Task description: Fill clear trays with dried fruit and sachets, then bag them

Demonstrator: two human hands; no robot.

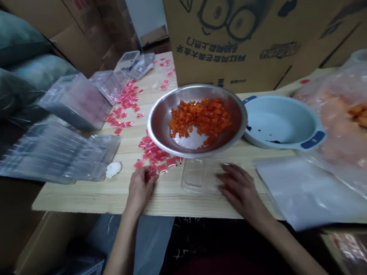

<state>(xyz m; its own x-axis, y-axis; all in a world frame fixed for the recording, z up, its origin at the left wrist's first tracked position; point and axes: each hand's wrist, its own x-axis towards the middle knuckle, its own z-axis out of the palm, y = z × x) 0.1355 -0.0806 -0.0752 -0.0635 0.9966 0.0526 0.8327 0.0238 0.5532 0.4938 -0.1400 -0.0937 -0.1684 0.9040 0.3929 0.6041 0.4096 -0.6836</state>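
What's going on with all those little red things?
Someone is working at a wooden table. The left hand is among small red packets; whether it grips one is unclear. The right hand is at a clear plastic box. Behind the box sits a metal bowl of orange bits, beside a blue bowl.

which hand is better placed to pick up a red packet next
Probably the left: the left hand is right at the red packets, while the right hand is farther off, by the right side of the clear plastic tray.
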